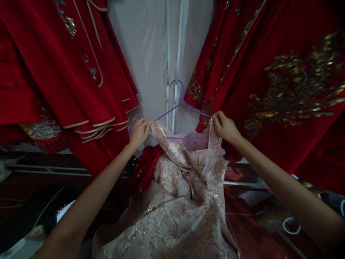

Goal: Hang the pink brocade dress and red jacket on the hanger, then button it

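Observation:
A pale pink and gold brocade dress [185, 201] hangs by its shoulder straps on a purple wire hanger [181, 102]. My left hand [141, 132] pinches the dress's left strap at that end of the hanger. At the other end, my right hand [225, 126] grips the right strap against the hanger's corner. The hook stands free above, in front of the grey-white surface. The dress spreads downward toward me, its neckline open and its pink lining showing. Beside its left edge lies a dark red cloth [147, 167] with small shiny dots.
Long red garments [88, 72] with pale piping hang on the left. More red garments with gold beading [299, 82] hang on the right. Behind stand grey-white panels [140, 43] with vertical metal strips. A white ring-shaped object [291, 226] lies low at the right.

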A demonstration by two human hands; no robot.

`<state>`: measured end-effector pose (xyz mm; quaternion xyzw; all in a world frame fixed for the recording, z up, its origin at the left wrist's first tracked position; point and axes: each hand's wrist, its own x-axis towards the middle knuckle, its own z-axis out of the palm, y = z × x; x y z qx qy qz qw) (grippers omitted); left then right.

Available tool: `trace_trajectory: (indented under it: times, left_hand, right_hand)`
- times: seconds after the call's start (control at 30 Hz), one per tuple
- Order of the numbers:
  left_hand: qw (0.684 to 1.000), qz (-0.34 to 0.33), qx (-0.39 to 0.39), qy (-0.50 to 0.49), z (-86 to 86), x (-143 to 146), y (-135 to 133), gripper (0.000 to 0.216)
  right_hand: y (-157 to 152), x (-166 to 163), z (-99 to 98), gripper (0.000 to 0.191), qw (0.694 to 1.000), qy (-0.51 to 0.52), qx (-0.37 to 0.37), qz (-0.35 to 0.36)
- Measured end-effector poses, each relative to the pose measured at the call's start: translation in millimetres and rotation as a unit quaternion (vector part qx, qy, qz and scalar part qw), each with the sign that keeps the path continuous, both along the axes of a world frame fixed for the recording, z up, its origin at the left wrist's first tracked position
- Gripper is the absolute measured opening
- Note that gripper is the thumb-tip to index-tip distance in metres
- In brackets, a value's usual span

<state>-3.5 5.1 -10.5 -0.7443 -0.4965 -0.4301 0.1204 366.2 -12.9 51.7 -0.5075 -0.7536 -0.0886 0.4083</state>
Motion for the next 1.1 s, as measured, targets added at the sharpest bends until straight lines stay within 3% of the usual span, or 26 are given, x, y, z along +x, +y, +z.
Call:
trace_trajectory:
  times: [0.07, 0.13, 0.2, 0.27, 0.33, 0.4, 0.47, 0.53, 0.63, 0.7, 0.8, 0.87, 0.93, 1.0, 1.1]
  left_hand:
    - [0.996, -0.008, -0.047, -0.07, -29.6, -20, 0, 0.029]
    - [0.986, -0.017, -0.136, -0.091, -63.8, -38, -9, 0.047]
    - [0.963, -0.061, -0.26, -0.038, -96.1, -51, -26, 0.064]
    - [0.95, -0.09, -0.297, 0.033, -121.2, -58, -50, 0.076]
    - [0.956, -0.095, -0.266, 0.081, -137.0, -58, -73, 0.075]
    - [0.961, -0.087, -0.251, 0.08, -145.0, -55, -89, 0.055]
    - [0.96, -0.081, -0.265, 0.038, -147.8, -53, -93, 0.031]
    - [0.948, -0.094, -0.301, -0.029, -146.0, -54, -85, 0.021]
    - [0.91, -0.123, -0.364, -0.153, -130.8, -62, -57, 0.029]
    - [0.881, -0.117, -0.391, -0.238, -109.3, -70, -35, 0.034]
    - [0.828, -0.103, -0.401, -0.379, -61.0, -73, -2, 0.04]
    - [0.813, -0.127, -0.405, -0.399, -23.2, -63, 16, 0.039]
    - [0.83, -0.126, -0.394, -0.375, 13.4, -41, 29, 0.034]
    - [0.874, -0.14, -0.352, -0.306, 44.5, -11, 35, 0.027]
    - [0.921, -0.208, -0.28, -0.177, 76.9, 33, 30, 0.022]
  right_hand:
    - [2, -1, -1.0, 0.023, 1.0, 0.009, -0.001, 0.001]
    - [3, -1, -2.0, 0.023, 1.0, 0.015, 0.005, -0.002]
    - [4, -1, -2.6, 0.023, 1.0, 0.017, 0.008, -0.003]
    - [5, -1, -2.6, 0.022, 1.0, 0.02, 0.003, -0.004]
    - [5, -1, -2.2, 0.021, 1.0, 0.026, -0.004, -0.005]
    - [6, -1, -2.3, 0.021, 0.999, 0.032, -0.008, -0.007]
    - [8, 1, -3.4, 0.022, 0.999, 0.04, -0.013, -0.003]
    - [10, 2, -5.7, 0.023, 0.998, 0.056, -0.018, 0.008]
    - [16, 3, -9.1, 0.022, 0.995, 0.093, -0.013, 0.019]
    - [20, 3, -9.8, 0.02, 0.993, 0.113, -0.009, 0.023]
    - [22, 2, -7.7, 0.017, 0.992, 0.124, -0.008, 0.031]
    - [19, 1, -5.1, 0.016, 0.992, 0.12, -0.003, 0.028]
    - [13, -1, -2.8, 0.016, 0.994, 0.112, -0.001, 0.02]
    - [6, -4, -1.0, 0.016, 0.995, 0.103, -0.001, 0.008]
    - [-3, -6, 4.3, 0.015, 0.995, 0.104, -0.003, -0.004]
